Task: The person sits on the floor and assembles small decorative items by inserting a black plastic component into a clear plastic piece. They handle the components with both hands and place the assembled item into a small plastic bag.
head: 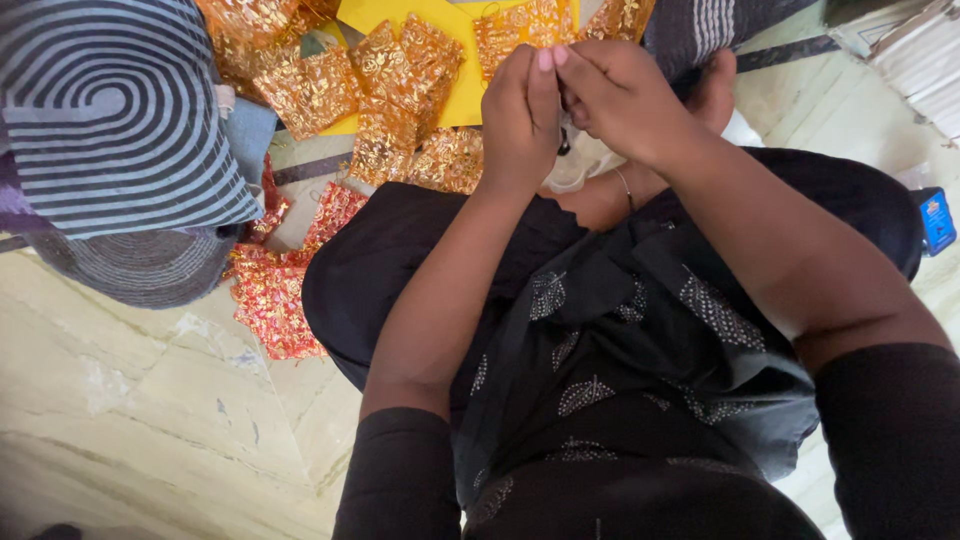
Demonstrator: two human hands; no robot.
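Observation:
My left hand (520, 115) and my right hand (625, 95) are raised together over my lap, fingertips pinched close and touching. Whatever sits between the fingers is hidden; I cannot tell what it is. Just beyond the hands lie several gold patterned fabric pouches (400, 85) on a yellow sheet (465, 85). I sit on the floor in black clothes with silver leaf prints (600, 330).
Red and gold pouches (275, 295) lie on the marble floor (150, 400) at my left knee. A striped grey cushion or bag (110, 130) stands at the left. A small blue object (937, 220) rests at the right edge. Another person's striped cloth (700, 30) shows at the top.

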